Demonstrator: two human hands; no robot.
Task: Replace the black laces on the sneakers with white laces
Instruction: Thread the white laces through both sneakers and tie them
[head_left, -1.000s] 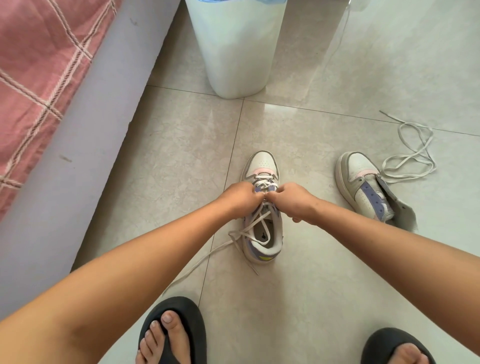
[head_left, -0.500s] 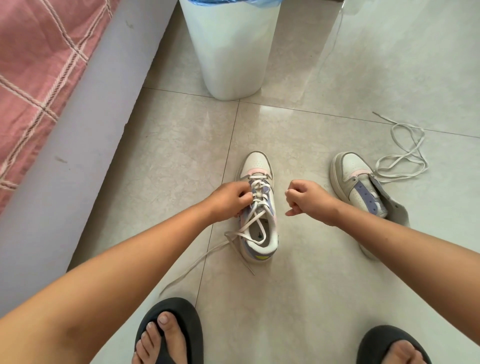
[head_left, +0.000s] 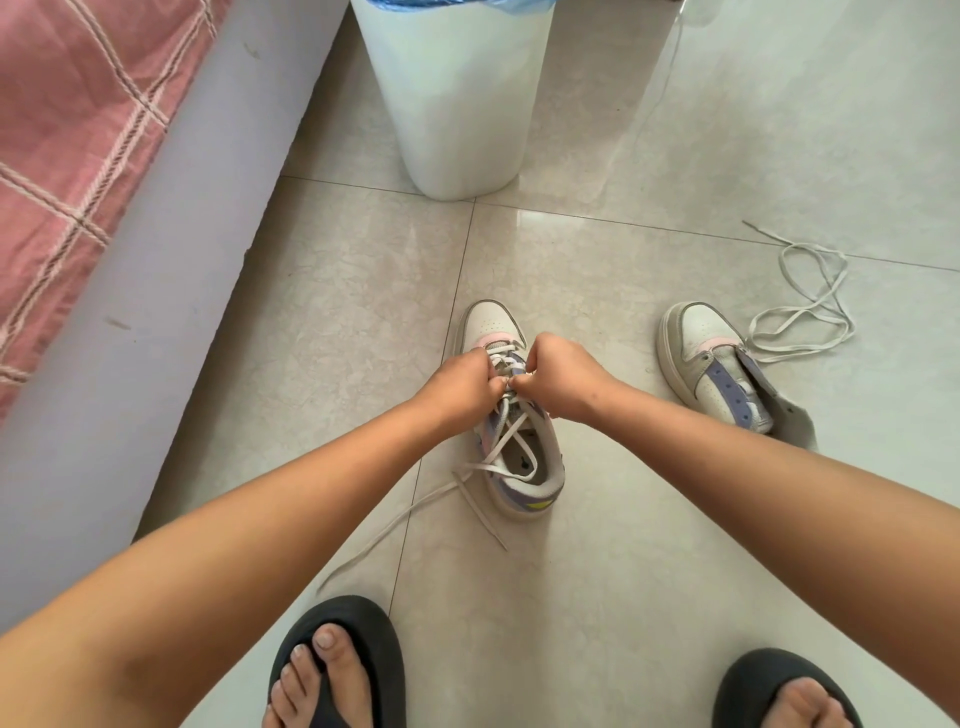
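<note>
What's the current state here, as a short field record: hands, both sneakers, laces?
left hand: pinching the white lace at the eyelets
right hand: pinching the same lace, knuckles meeting the left
near sneaker: partly laced with white lace, ends trailing on the floor
far sneaker: unlaced, tongue flopped open
loose lace: white, coiled on the tile beside the far sneaker
black laces: none visible

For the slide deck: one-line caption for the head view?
Both hands, left hand and right hand, pinch the white lace on the near sneaker; the unlaced sneaker lies beside a loose lace.
</note>
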